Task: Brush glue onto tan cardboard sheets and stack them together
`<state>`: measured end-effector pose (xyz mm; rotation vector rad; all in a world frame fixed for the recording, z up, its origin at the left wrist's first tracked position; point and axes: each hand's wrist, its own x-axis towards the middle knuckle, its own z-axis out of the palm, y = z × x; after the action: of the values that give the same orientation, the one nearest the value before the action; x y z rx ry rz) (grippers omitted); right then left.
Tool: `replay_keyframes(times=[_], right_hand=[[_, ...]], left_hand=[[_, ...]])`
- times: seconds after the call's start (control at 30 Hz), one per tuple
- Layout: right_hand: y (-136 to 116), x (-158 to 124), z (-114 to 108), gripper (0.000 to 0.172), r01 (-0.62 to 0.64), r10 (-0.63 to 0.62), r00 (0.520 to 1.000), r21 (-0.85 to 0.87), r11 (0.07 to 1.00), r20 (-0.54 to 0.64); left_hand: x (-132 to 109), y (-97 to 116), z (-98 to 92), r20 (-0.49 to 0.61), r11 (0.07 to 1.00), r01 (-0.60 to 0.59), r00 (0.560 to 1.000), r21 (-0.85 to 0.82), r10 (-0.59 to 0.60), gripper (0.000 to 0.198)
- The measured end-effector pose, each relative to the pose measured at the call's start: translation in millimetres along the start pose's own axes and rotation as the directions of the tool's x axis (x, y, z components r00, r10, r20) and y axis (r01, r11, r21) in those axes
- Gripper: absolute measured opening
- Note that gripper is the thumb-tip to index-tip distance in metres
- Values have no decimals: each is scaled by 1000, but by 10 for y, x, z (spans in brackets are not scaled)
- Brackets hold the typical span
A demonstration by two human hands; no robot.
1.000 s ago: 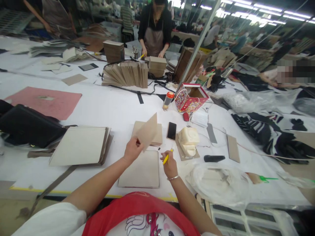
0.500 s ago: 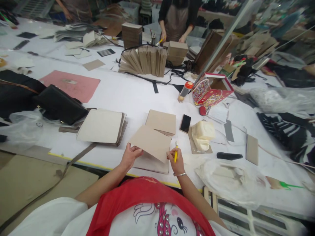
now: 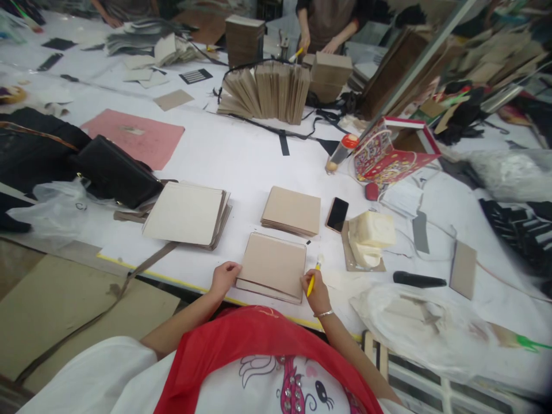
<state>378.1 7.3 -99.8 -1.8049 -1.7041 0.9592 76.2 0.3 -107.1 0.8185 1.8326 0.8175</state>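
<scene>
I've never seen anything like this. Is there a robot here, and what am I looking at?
There's no robot: these are a person's bare hands. Every picture comes from one camera worn on that person's head, looking forward and down. The right hand holds a yellow tool. The left hand is at the left edge of a tan panel. Around it on the white table lie a small tan stack, a larger pale stack and a phone. Farther off stands a red bag.
</scene>
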Motion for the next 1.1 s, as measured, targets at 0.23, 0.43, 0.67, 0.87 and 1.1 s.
replay_keyframes(times=[0.23, 0.43, 0.67, 0.87, 1.1], right_hand=[[79, 138, 65, 24, -44, 43, 999, -63, 997, -30], [131, 185, 112, 26, -71, 65, 997, -131, 989, -47], [82, 175, 88, 20, -109, 106, 994, -133, 985, -27], [91, 190, 94, 18, -146, 142, 989, -197, 969, -34], [61, 202, 99, 20, -158, 157, 987, -235, 959, -23]], left_hand=[[46, -33, 61, -13, 990, -3, 1000, 143, 5, 28], [77, -39, 69, -13, 986, 33, 999, 161, -32, 29], [96, -32, 75, -4, 978, 29, 1000, 209, -29, 30], [108, -13, 100, -2, 973, 34, 999, 228, -34, 31], [134, -13, 98, -1, 960, 18, 1000, 281, -18, 28]])
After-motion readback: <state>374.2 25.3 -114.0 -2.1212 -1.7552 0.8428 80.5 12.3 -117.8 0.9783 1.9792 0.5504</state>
